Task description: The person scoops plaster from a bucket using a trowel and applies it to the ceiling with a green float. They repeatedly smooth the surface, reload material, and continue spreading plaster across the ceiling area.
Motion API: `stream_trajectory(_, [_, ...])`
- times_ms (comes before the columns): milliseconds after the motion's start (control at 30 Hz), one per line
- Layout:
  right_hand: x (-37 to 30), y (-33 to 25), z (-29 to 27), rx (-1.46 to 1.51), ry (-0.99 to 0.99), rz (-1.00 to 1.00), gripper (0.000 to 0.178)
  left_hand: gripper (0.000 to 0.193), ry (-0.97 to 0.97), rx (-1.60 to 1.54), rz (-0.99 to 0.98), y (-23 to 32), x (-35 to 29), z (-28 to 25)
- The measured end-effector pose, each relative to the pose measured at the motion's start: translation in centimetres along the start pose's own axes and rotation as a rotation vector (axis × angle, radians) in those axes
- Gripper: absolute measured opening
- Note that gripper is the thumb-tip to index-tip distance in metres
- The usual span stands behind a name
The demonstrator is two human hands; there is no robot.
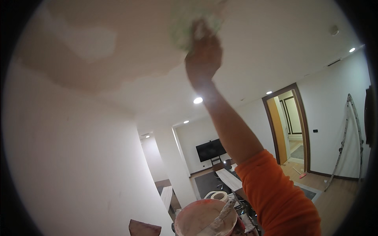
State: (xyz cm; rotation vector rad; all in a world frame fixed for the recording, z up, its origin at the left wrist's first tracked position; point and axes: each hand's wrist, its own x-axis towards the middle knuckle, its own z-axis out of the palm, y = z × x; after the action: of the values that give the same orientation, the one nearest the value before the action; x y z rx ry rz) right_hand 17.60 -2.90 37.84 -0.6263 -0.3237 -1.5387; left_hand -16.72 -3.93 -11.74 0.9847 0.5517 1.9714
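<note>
My right hand [204,53], its orange-sleeved arm rising from the lower right, is raised to the ceiling [256,51]. Its fingers are closed on a pale green pad or cloth [179,27], smeared by motion and pressed against the ceiling or very near it; I cannot make out its exact kind. Left of the hand, the ceiling carries a tan, damp-looking area with a whiter patch [96,43] inside it. My left hand is out of view.
Below stand a pink-rimmed bucket [189,208] with a plastic-wrapped tool, and a tape roll [219,196]. A reddish-brown piece [145,228] shows at the bottom edge. Beyond are a white wall [71,157], table [229,179], screen [210,150], doorway [297,122] and leaning ladder [348,129].
</note>
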Motion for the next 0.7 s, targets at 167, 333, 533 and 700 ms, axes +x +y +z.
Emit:
stream_trajectory(167, [-7.7,2.4,2.1,0.379,-0.105,-0.137,0.061,0.015,0.032,-0.028,-0.016,0.9,-0.2,3.2])
stream_trajectory(333, [4.2,6.1,-3.1,0.229,0.120,-0.236,0.052,0.016,0.027,0.021,-0.002,-1.1,0.0,-1.8])
stream_trajectory(533, [14.1,7.9,-5.1,0.061,0.510,-0.319,0.050,0.019,0.029,0.017,-0.037,-1.3,0.1,0.3])
stream_trajectory(700, [2.1,9.0,-0.1,-0.086,0.017,-0.289,0.071,0.023,-0.025,-0.041,-0.055,-2.8,0.9,-0.4])
